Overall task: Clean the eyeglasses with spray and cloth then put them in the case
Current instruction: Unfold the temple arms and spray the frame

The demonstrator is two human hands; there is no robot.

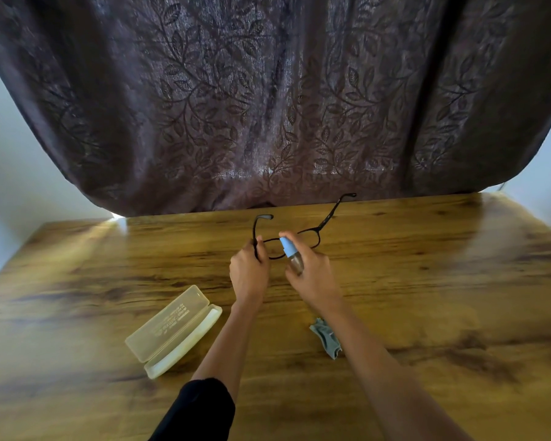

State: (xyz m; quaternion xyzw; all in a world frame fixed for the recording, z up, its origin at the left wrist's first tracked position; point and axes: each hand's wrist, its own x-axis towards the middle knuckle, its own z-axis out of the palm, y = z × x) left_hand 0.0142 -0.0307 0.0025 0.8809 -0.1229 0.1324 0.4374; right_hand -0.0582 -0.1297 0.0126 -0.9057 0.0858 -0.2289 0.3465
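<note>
My left hand (249, 271) pinches the light, fragile eyeglasses (299, 235) by the frame corner above the table (427, 281), off the lenses, while my right hand (310, 275) grips the spray bottle (290, 253)

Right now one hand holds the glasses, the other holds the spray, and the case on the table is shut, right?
Not shut: the head view shows the case lying open on the table. The left hand does hold the glasses and the right hand the spray.
</note>
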